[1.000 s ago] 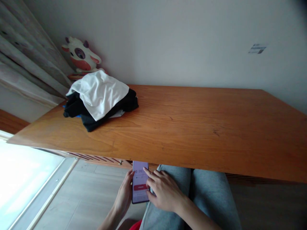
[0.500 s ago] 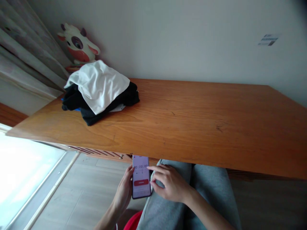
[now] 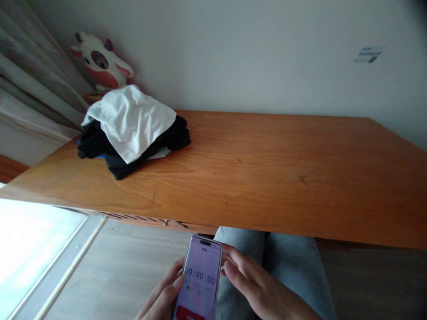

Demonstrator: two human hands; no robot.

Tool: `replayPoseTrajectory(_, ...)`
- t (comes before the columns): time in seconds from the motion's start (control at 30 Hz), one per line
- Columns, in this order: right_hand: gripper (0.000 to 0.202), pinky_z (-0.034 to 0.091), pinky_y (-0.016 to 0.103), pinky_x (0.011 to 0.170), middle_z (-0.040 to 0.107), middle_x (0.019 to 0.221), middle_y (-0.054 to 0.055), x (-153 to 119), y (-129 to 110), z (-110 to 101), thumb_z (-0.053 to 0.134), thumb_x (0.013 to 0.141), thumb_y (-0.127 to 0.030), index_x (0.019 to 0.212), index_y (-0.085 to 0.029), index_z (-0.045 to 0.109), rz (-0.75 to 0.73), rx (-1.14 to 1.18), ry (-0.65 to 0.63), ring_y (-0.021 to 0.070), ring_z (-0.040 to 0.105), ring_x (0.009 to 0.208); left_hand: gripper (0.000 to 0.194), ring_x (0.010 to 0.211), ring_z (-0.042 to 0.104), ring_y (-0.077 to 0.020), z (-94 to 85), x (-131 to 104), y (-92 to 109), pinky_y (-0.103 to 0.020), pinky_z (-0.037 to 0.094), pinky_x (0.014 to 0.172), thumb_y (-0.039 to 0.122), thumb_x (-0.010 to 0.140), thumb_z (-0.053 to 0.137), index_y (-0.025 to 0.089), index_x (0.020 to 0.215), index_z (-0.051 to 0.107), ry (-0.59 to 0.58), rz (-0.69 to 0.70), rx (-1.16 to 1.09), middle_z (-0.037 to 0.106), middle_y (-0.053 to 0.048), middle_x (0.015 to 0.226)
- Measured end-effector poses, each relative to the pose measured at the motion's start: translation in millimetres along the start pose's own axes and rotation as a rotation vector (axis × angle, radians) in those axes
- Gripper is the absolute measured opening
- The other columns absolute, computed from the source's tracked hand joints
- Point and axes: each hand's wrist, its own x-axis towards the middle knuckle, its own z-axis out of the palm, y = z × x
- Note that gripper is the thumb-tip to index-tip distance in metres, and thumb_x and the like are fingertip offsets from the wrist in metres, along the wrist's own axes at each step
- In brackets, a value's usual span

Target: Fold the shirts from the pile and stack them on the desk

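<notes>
A smartphone is held upright in my left hand, with the thumb along its left edge and the fingers behind it. Its lit screen reads 00:00:00 above a red button that the bottom of the view partly cuts off. Close by the phone's right edge is my right hand, its thumb and fingers apart. The ends of some right fingers come up to the phone's edge; whether they touch it I cannot tell.
Before me runs a wooden desk. At its left end lies a heap of clothes, a white cloth over a black one. A cow-shaped figure stands behind it, beside a curtain. My legs reach under the desk.
The phone has come closer and lower in view, tilting a little to the right. My right hand has shifted from over the screen to the phone's right edge.
</notes>
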Motion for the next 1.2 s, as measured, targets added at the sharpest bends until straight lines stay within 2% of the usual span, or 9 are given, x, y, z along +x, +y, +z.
replayPoseTrajectory(0.1,0.059,0.037,0.044,0.113,0.065,0.134,0.009,18,-19,3,0.047,0.098,-0.063,0.145,-0.026,0.051,-0.055,0.388,-0.071,0.0268,0.05,0.136,0.067,0.12,0.065,-0.0347,31.8,15,10,-0.047,0.052,0.102,0.042,0.083,0.074,0.031,0.145,0.051,-0.067,0.015,-0.035,0.07,-0.009,0.131)
replayPoseTrajectory(0.17,0.066,0.041,0.046,0.108,0.071,0.123,0.01,37,-30,-1,0.049,0.092,-0.07,0.137,-0.022,0.058,-0.1,0.628,-0.031,0.0292,0.057,0.128,0.073,0.114,0.068,-0.0338,60.4,29,22,-0.048,0.053,0.099,0.041,0.084,0.072,0.034,0.15,0.043,-0.114,0.083,-0.039,0.072,-0.009,0.127)
replayPoseTrajectory(0.23,0.069,0.043,0.048,0.105,0.074,0.115,0.011,57,-43,-13,0.051,0.088,-0.073,0.128,-0.019,0.065,-0.126,0.744,0.009,0.0308,0.062,0.12,0.073,0.117,0.067,-0.0336,88.8,45,37,-0.048,0.052,0.101,0.044,0.083,0.072,0.033,0.15,0.043,-0.203,0.169,-0.038,0.072,-0.009,0.126)
replayPoseTrajectory(0.4,0.059,0.044,0.048,0.103,0.076,0.106,0.01,87,-76,-59,0.064,0.081,-0.066,0.114,-0.018,0.07,-0.21,0.751,0.066,0.0302,0.066,0.113,0.065,0.129,0.058,-0.0307,142.5,86,72,-0.046,0.046,0.109,0.05,0.086,0.067,0.035,0.146,0.047,-0.347,0.303,0.011,0.066,-0.004,0.137)
replayPoseTrajectory(0.57,0.05,0.043,0.048,0.103,0.077,0.103,0.01,112,-91,-107,0.07,0.078,-0.059,0.106,-0.017,0.072,-0.242,0.713,0.105,0.0305,0.066,0.112,0.063,0.127,0.059,-0.0292,186.2,127,106,-0.044,0.045,0.11,0.047,0.088,0.064,0.029,0.146,0.047,-0.338,0.382,0.122,0.065,-0.007,0.136)
replayPoseTrajectory(0.7,0.044,0.043,0.048,0.102,0.078,0.097,0.01,133,-94,-145,0.071,0.075,-0.055,0.099,-0.018,0.072,-0.257,0.716,0.13,0.0306,0.067,0.11,0.06,0.125,0.061,-0.0295,218.3,160,123,-0.044,0.046,0.108,0.048,0.089,0.061,0.024,0.143,0.049,-0.325,0.404,0.147,0.068,-0.009,0.132)
replayPoseTrajectory(0.8,0.042,0.043,0.048,0.102,0.077,0.095,0.009,142,-90,-166,0.071,0.075,-0.053,0.097,-0.018,0.072,-0.281,0.737,0.169,0.0303,0.067,0.108,0.057,0.128,0.058,-0.0297,230.4,183,126,-0.045,0.044,0.11,0.046,0.091,0.058,0.022,0.143,0.049,-0.346,0.411,0.168,0.066,-0.009,0.133)
replayPoseTrajectory(0.9,0.044,0.043,0.048,0.101,0.077,0.095,0.01,143,-84,-177,0.069,0.075,-0.053,0.099,-0.017,0.072,-0.289,0.756,0.175,0.0305,0.067,0.108,0.056,0.131,0.056,-0.0299,230.1,195,124,-0.046,0.041,0.113,0.048,0.093,0.055,0.023,0.143,0.05,-0.399,0.391,0.183,0.065,-0.009,0.137)
replayPoseTrajectory(1.2,0.049,0.043,0.049,0.101,0.076,0.098,0.011,133,-81,-176,0.068,0.075,-0.054,0.105,-0.015,0.069,-0.272,0.786,0.105,0.0301,0.067,0.108,0.065,0.129,0.057,-0.0317,220.0,189,122,-0.05,0.038,0.115,0.051,0.094,0.052,0.03,0.153,0.037,-0.429,0.235,0.171,0.063,-0.008,0.139)
